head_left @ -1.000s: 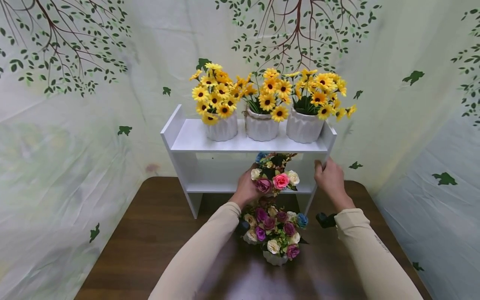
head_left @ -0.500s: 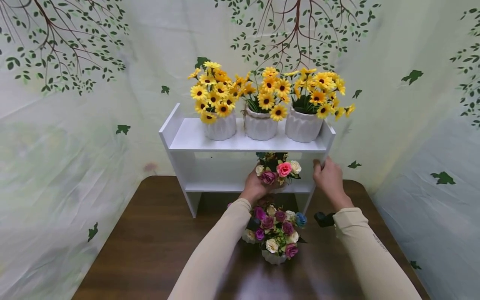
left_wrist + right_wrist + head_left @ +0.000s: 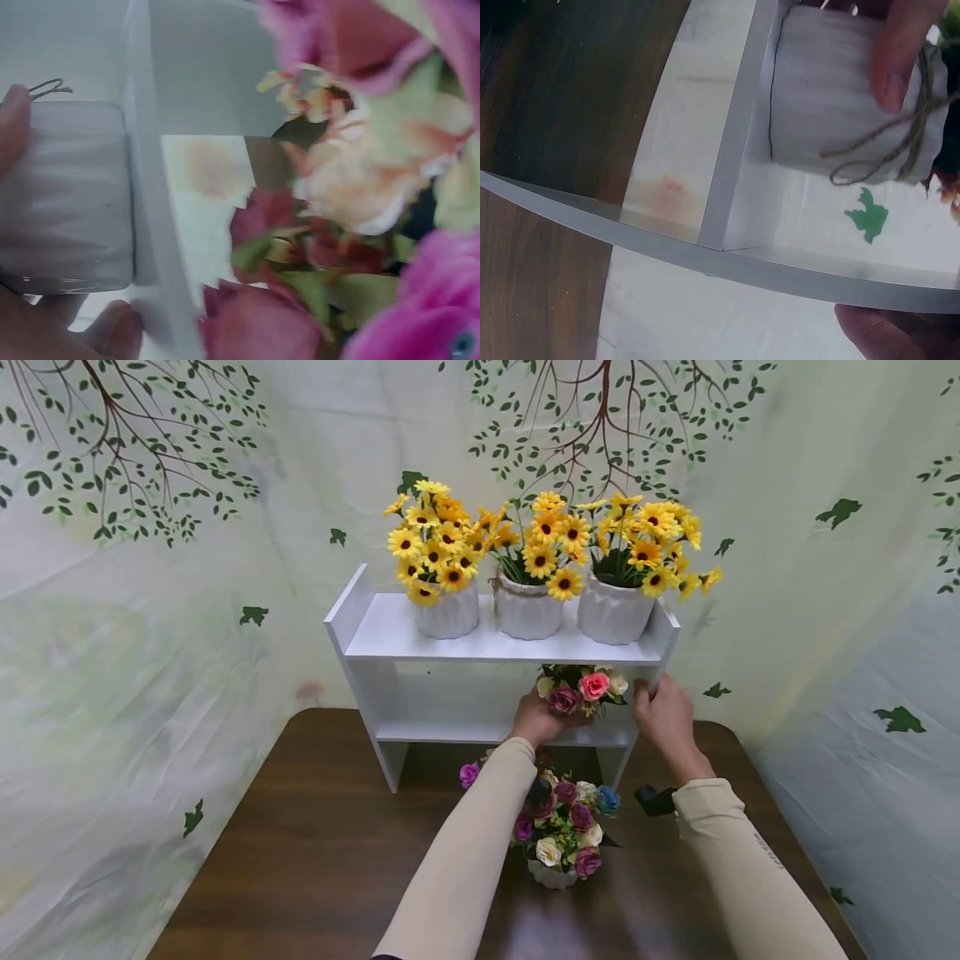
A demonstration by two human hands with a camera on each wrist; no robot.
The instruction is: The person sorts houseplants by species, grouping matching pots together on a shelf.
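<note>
- White pot point(image 3: 71, 199) with pink, mauve and cream roses point(image 3: 592, 685): we find it right of centre in the head view, inside the middle bay of the shelf unit point(image 3: 390, 631); whether its base touches the middle board point(image 3: 442, 733) we cannot tell.
- Left hand point(image 3: 543, 718): we see it clasped round that pot, thumb and fingers on different sides.
- Right hand point(image 3: 666, 714): well clear of the pot, it grips the unit's right side panel point(image 3: 615, 767).
- Sunflower pots point(image 3: 528, 614), upper centre: three stand in a row on the top; we judge that level finished.
- Second rose pot point(image 3: 553, 875), lower centre on the worktop point(image 3: 322, 843), with magenta blossoms point(image 3: 470, 774) beyond the left sleeve point(image 3: 465, 843): we take these as remaining, their number partly hidden.
- Overall, we would call the work roughly midway, the held pot not yet released.
</note>
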